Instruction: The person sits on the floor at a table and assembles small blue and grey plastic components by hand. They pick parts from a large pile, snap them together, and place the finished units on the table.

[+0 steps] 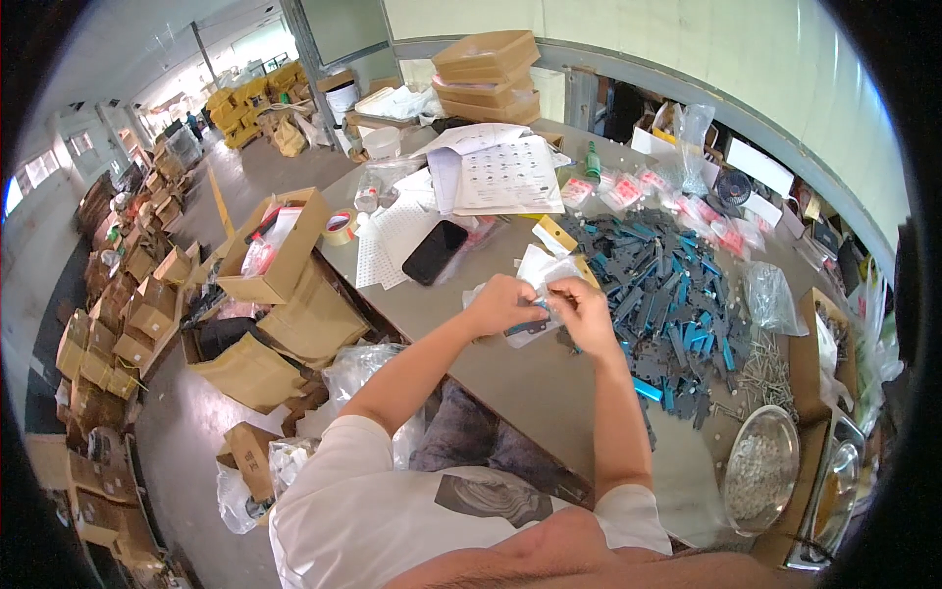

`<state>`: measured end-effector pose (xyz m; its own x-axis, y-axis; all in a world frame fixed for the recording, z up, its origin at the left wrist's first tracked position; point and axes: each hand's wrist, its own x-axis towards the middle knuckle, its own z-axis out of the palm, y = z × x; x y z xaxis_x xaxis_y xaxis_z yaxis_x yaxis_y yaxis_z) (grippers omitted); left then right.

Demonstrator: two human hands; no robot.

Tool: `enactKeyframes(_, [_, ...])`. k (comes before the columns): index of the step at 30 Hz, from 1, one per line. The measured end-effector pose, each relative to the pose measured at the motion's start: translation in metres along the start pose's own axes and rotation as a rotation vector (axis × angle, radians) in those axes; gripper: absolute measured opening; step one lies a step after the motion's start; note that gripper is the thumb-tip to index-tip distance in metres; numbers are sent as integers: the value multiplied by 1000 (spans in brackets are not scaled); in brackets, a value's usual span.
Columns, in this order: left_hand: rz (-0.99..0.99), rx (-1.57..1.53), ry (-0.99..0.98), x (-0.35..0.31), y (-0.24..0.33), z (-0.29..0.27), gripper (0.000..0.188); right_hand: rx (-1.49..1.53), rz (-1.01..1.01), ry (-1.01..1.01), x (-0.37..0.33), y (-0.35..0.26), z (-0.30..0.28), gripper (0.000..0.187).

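My left hand point(503, 303) and my right hand point(583, 312) meet over the table, fingers pinched on a small clear plastic bag point(536, 334). A dark, blue-edged piece shows at the bag beneath my left fingers; my fingers hide part of it. Just beyond my hands lie white paper or plastic point(543, 265) and a tan card point(555, 236). Right of my right hand spreads a large heap of dark grey and shiny blue flat pieces point(655, 294). A pile of screws point(768, 378) lies at the heap's right edge.
A black phone point(435, 252), printed sheets point(505, 177) and a tape roll point(340, 228) lie to the left. A metal bowl of small pale parts point(761, 471) stands at right. Beyond the heap are red-and-white packets point(620, 189) and a green bottle point(593, 160). An open carton point(280, 245) stands left.
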<state>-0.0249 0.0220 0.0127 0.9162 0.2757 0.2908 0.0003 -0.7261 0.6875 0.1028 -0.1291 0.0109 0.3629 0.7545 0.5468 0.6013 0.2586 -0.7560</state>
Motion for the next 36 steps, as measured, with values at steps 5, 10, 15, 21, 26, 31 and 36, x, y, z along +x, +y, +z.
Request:
enactKeyframes(5, [55, 101, -82, 0, 18, 8, 43, -83, 20, 65, 0, 5, 0, 9])
enactKeyframes(10, [16, -36, 5, 3, 16, 28, 40, -175, 82, 232, 0, -1, 8, 9])
enactKeyframes(15, [350, 475, 324, 4, 36, 49, 18, -72, 274, 475, -2, 43, 14, 14])
enactKeyframes(21, [469, 496, 511, 12, 38, 61, 12, 751, 554, 757, 3, 52, 6, 19])
enactKeyframes(26, [295, 346, 421, 18, 32, 83, 23, 1047, 617, 1042, 2, 71, -10, 21])
enactKeyframes(31, [-436, -466, -7, 47, 7, 91, 44, 1350, 670, 1214, 3, 87, -31, 22])
enactKeyframes(36, [-469, -864, -252, 35, 25, 87, 47, 1353, 506, 1377, 1, 91, -36, 10])
